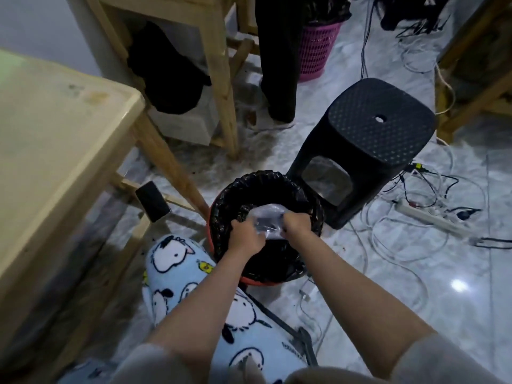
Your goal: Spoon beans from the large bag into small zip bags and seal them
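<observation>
Head view, looking down: both arms reach out to the lower middle of the frame, over a round bin (304, 189) lined with a black bag (249, 187); between the hands, a small clear zip bag (267, 217), crumpled and blurry, held right above the bin's mouth. Left hand (245, 238) closed on the bag's left side; right hand (296, 221) closed on its right side, fingers curled tight; both touching the bag, so neither is nearer. Bag's long way seems to run left to right, from one hand to the other; hard to be sure with the blur.

Something dark inside the clear bag; beans maybe, cannot tell. Zip strip not seen, so open or sealed cannot be told. No spoon seen anywhere. Big bag of beans not clearly seen either; could be the black bag in the bin, only a guess. Black stool (368, 139) just beside the bin, toward upper right; pale table (55, 128) at left, cut off by the frame edge.
</observation>
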Tool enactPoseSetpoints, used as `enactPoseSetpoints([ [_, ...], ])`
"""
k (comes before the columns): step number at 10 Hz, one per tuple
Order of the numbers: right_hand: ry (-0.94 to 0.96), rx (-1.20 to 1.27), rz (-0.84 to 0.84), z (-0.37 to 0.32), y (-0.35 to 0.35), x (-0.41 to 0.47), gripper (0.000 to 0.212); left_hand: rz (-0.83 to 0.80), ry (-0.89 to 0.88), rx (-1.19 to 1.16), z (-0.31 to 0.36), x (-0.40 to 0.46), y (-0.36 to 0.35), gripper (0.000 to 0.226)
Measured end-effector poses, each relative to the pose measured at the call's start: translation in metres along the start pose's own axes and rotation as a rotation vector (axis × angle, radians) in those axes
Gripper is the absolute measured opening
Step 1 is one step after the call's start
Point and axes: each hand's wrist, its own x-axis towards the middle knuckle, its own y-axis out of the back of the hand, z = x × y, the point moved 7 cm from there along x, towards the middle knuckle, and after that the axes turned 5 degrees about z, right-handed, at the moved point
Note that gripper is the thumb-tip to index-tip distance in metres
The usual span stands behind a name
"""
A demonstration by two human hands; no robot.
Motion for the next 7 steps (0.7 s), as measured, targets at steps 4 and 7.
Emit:
enactPoseSetpoints([
  [4, -0.319, 0.436, -0.225, 0.0, -0.024, -0.007, 0.056, -0.054, 0.148, -0.109, -0.033, 0.009, -0.015, 0.053],
  [7, -0.047, 0.511, -0.054, -0.01, 0.0, -0.02, 0.024, 0.094, -0.035, -0.163, -0.009, -0.016, 0.015, 0.042],
])
